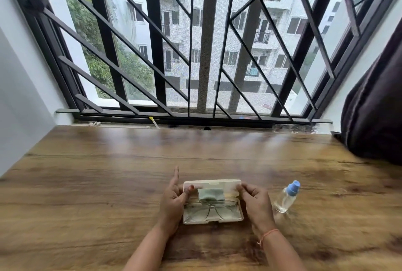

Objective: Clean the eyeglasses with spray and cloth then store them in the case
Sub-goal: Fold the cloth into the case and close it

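While the white case (214,184) lies open on the worktop (108,173), the left hand (174,200) pinches the left end of its raised lid, forefinger pointing straight ahead, and the right hand (255,202) pinches the right end, each grip holding the case. The eyeglasses (208,211) lie folded inside, a green cloth (211,194) over their far edge. A blue-capped spray bottle (286,198) stands near the right hand.

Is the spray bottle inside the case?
No, the spray bottle sits on the table, to the right of the open case.
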`<state>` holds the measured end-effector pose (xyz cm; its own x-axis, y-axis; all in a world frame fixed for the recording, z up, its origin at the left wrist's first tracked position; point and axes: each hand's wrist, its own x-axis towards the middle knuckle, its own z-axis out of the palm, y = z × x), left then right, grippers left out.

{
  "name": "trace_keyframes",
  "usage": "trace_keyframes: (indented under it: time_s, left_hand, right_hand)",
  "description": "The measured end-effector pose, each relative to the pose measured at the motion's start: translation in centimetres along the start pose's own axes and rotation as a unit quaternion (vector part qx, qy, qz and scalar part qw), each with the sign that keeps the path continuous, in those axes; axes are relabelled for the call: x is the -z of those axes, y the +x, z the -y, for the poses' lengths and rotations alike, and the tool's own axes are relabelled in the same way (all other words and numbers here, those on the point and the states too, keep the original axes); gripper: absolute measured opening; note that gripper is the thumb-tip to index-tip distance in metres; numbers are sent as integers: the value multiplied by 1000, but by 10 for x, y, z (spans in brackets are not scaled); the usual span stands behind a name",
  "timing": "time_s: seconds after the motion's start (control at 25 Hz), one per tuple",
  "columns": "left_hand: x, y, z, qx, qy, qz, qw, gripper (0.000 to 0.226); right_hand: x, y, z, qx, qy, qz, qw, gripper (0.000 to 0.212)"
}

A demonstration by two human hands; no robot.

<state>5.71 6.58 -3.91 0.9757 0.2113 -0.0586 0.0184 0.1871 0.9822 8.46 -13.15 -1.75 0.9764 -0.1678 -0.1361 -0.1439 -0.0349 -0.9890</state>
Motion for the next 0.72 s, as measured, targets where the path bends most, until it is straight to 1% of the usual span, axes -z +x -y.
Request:
trace_keyframes:
  time_s: [0.16, 0.24, 0.32, 0.36, 0.44, 0.48, 0.52, 0.6, 0.72]
  left_hand:
    - [-3, -2, -6, -2, -2, -1, 1000, 67]
    - [-3, -8, -10, 7, -60, 5, 998, 59]
    - [-4, -17, -14, 40, -136, -47, 989, 40]
    - [-6, -20, -17, 57, -156, -75, 983, 29]
    - [-14, -25, -21, 73, -151, -83, 982, 39]
    - [-19, -29, -22, 75, -142, -82, 984, 40]
    - [-24, -31, -24, 75, -140, -92, 983, 35]
    - [-30, -32, -25, 67, -170, -122, 976, 23]
    - [-31, -33, -24, 66, -209, -136, 966, 20]
  right_hand:
    - [-6, 4, -11, -22, 77, -44, 996, 7]
    - [-8, 8, -16, -32, 99, -57, 993, 7]
    - [-8, 9, -21, -31, 124, -64, 990, 8]
    - [-10, 8, -22, -31, 139, -67, 988, 8]
    - [-14, 3, -24, -33, 171, -79, 982, 11]
    - [-15, 0, -25, -35, 191, -85, 977, 15]
    - [-16, -4, -25, -35, 217, -89, 972, 20]
    - [-15, -10, -23, -39, 278, -76, 957, 30]
    - [-12, -15, -14, -47, 320, -42, 945, 33]
